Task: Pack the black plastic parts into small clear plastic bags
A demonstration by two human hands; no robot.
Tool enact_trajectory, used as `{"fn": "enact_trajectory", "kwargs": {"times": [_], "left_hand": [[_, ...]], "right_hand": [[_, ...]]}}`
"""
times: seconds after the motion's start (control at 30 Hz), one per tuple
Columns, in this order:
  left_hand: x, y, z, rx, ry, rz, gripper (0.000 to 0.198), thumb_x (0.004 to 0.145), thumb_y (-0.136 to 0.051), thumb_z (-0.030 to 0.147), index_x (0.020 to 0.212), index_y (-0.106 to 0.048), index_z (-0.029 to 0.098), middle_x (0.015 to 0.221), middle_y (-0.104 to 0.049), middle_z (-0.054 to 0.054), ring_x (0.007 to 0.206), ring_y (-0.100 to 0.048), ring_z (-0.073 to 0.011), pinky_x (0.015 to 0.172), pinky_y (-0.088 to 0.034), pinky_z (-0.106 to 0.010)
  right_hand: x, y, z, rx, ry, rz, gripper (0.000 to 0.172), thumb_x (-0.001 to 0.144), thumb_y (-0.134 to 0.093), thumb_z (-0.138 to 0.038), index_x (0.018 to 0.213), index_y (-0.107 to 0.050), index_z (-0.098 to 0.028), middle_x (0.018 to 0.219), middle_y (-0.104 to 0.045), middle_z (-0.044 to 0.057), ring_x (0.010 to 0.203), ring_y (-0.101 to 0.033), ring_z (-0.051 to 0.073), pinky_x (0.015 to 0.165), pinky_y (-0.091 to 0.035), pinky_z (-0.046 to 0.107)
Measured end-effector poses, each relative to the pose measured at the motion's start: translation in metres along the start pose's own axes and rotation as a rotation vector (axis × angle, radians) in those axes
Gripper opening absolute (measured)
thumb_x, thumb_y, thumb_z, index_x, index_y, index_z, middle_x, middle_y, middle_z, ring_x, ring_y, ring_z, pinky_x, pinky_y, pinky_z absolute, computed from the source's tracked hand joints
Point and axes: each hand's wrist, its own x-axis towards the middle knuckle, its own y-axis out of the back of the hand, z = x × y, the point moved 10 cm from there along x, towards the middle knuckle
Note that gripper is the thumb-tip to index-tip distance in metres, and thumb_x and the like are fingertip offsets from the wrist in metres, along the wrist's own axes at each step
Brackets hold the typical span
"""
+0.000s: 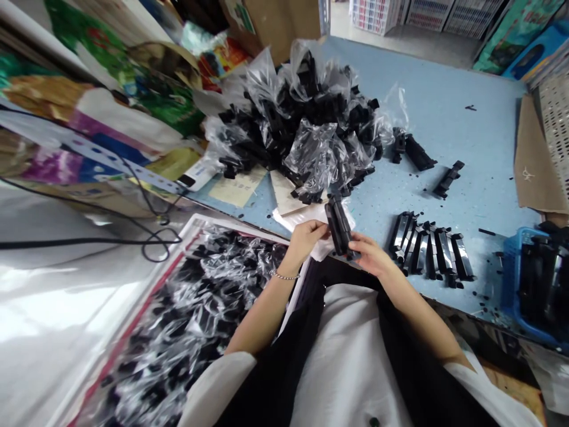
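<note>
A long black plastic part (pixel 340 228) is held at the table's near edge, in front of my body. My right hand (pixel 367 252) grips its lower right end, thumb and fingers closed on it. From the other side, my left hand (pixel 306 238) has its fingers bent together against the part's left edge; the fingertips are partly hidden. Just beyond the hands lies a big heap of black plastic parts (pixel 275 124), many in clear plastic bags (pixel 311 148). Under the held part is white sheet material (pixel 293 218).
Several black parts with shiny faces (pixel 431 249) lie in a row on the blue table (pixel 480 136). A blue basket (pixel 511 279) of black parts stands at right. At lower left is a wide container (pixel 178 252) of bagged parts. Cables (pixel 89 243) hang at left.
</note>
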Motion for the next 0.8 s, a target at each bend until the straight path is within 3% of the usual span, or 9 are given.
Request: {"fn": "enact_trajectory", "kwargs": {"times": [0.1, 0.17, 0.23, 0.33, 0.43, 0.57, 0.7, 0.8], "left_hand": [[-0.014, 0.004, 0.028, 0.247, -0.265, 0.004, 0.015, 0.089, -0.06, 0.028, 0.093, -0.07, 0.017, 0.092, -0.075, -0.007, 0.085, -0.071, -0.02, 0.081, -0.06, -0.036], [-0.026, 0.0, 0.047, 0.495, -0.464, -0.018, 0.021, 0.093, -0.052, 0.018, 0.098, -0.072, 0.019, 0.111, -0.074, -0.01, 0.104, -0.069, -0.023, 0.095, -0.058, -0.041], [-0.032, -0.009, 0.053, 0.682, -0.568, -0.06, 0.031, 0.095, -0.046, 0.012, 0.105, -0.074, 0.019, 0.121, -0.071, -0.012, 0.112, -0.067, -0.0249, 0.103, -0.055, -0.044], [-0.027, -0.015, 0.053, 0.738, -0.57, -0.062, 0.036, 0.096, -0.046, 0.013, 0.121, -0.071, 0.017, 0.126, -0.069, -0.013, 0.116, -0.067, -0.0242, 0.106, -0.055, -0.041], [-0.022, -0.018, 0.053, 0.71, -0.54, -0.03, 0.043, 0.093, -0.048, 0.012, 0.133, -0.065, 0.017, 0.135, -0.064, -0.012, 0.124, -0.064, -0.0232, 0.111, -0.052, -0.038], [-0.037, -0.031, 0.055, 0.72, -0.586, -0.091, 0.058, 0.093, -0.041, 0.007, 0.15, -0.05, 0.019, 0.15, -0.054, -0.012, 0.139, -0.054, -0.0229, 0.118, -0.047, -0.039], [-0.081, -0.065, 0.061, 0.698, -0.772, -0.295, 0.069, 0.095, -0.034, 0.003, 0.16, -0.033, 0.025, 0.155, -0.05, -0.012, 0.144, -0.049, -0.0222, 0.119, -0.046, -0.043], [-0.1, -0.078, 0.064, 0.64, -0.819, -0.34, 0.074, 0.095, -0.035, 0.002, 0.162, -0.025, 0.03, 0.153, -0.051, -0.012, 0.142, -0.052, -0.022, 0.118, -0.047, -0.044]], "right_hand": [[0.013, 0.011, 0.001, 0.079, 0.018, 0.102, 0.034, 0.062, -0.087, -0.036, 0.086, -0.068, -0.021, 0.081, -0.073, -0.001, 0.073, -0.066, 0.015, 0.07, -0.058, 0.028], [0.006, 0.027, -0.007, 0.054, 0.051, 0.176, 0.033, 0.064, -0.086, -0.037, 0.089, -0.069, -0.021, 0.085, -0.073, 0.0, 0.078, -0.068, 0.016, 0.073, -0.059, 0.029], [-0.012, 0.037, -0.014, -0.003, 0.055, 0.192, 0.035, 0.068, -0.083, -0.038, 0.096, -0.07, -0.021, 0.091, -0.075, 0.001, 0.084, -0.07, 0.019, 0.078, -0.059, 0.032], [-0.045, 0.035, -0.008, 0.002, -0.011, 0.106, 0.04, 0.073, -0.079, -0.041, 0.105, -0.069, -0.021, 0.099, -0.076, 0.005, 0.091, -0.072, 0.022, 0.083, -0.059, 0.036], [-0.068, 0.017, 0.022, 0.098, -0.195, -0.059, 0.046, 0.077, -0.075, -0.045, 0.111, -0.066, -0.016, 0.099, -0.075, 0.01, 0.093, -0.072, 0.021, 0.083, -0.059, 0.035], [-0.061, 0.006, 0.051, 0.178, -0.35, -0.114, 0.05, 0.085, -0.067, -0.051, 0.114, -0.062, -0.011, 0.1, -0.074, 0.013, 0.092, -0.072, 0.019, 0.081, -0.06, 0.033], [-0.027, 0.017, 0.031, 0.16, -0.152, 0.028, 0.044, 0.073, -0.083, -0.046, 0.1, -0.06, -0.02, 0.089, -0.073, 0.003, 0.085, -0.071, 0.016, 0.076, -0.059, 0.029], [-0.018, 0.034, 0.005, 0.067, 0.05, 0.22, 0.054, 0.063, -0.091, -0.034, 0.101, -0.054, -0.025, 0.079, -0.07, -0.006, 0.066, -0.064, 0.01, 0.062, -0.053, 0.021]]}}
